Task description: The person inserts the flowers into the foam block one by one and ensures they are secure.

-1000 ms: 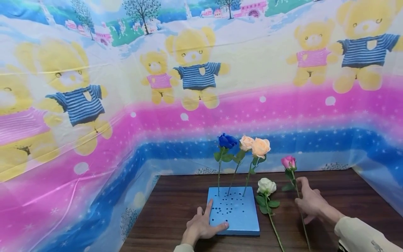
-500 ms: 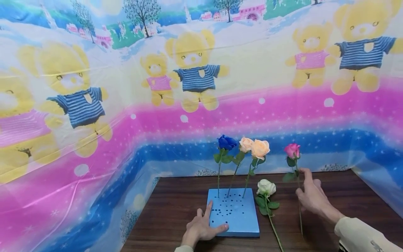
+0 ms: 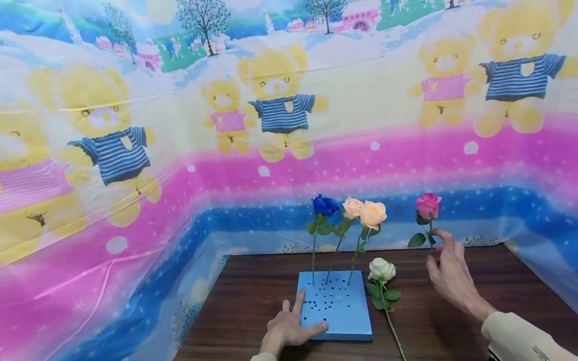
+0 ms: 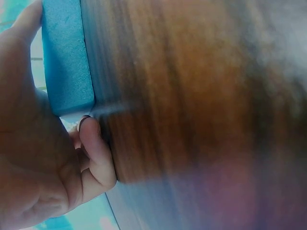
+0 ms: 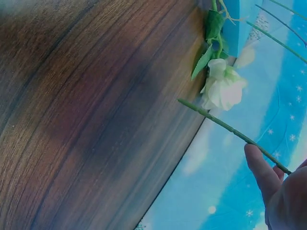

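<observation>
My right hand pinches the stem of a pink rose and holds it upright above the right side of the table. In the right wrist view the bare lower end of its green stem points away from the thumb and fingers. At the front left corner of a light blue foam board rests my left hand, index finger and thumb spread on it. Small holes dot the board. A blue rose and two peach roses stand in its back part, stems pushed in.
A white rose lies on the dark wooden table between the board and my right hand. Behind the table hangs a cloth printed with teddy bears, running along the back and sides.
My right hand has lifted the pink rose from the table and tilted it upright, its bloom rising and shifting slightly right. The left hand and the board have stayed put.
</observation>
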The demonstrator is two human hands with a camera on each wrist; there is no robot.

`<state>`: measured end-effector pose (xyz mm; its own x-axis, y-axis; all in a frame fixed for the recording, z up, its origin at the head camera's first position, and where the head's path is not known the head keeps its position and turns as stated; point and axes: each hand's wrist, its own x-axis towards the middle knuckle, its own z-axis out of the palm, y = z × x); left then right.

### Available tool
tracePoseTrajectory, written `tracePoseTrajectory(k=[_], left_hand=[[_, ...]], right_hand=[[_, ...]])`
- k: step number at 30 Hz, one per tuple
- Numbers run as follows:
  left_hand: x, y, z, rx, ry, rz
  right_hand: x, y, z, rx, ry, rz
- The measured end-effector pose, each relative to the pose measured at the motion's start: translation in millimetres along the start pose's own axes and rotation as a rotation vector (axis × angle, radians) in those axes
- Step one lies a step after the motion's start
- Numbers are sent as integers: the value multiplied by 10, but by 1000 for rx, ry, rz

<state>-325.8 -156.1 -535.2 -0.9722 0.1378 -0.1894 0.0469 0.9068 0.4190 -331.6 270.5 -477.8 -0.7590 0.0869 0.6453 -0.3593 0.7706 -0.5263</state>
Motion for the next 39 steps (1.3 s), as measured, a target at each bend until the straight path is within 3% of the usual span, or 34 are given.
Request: tracePoseTrajectory(k=[12, 24, 39], left_hand=[[15, -18, 9, -2, -8, -8], [-3, -7, -6, -3, -6, 1], [1, -17, 16, -1, -3, -4]], right_hand=[[-27, -88, -32, 51, 135, -76], [-28, -269, -47, 99, 107, -76], [-20, -598, 116, 181, 74, -103]])
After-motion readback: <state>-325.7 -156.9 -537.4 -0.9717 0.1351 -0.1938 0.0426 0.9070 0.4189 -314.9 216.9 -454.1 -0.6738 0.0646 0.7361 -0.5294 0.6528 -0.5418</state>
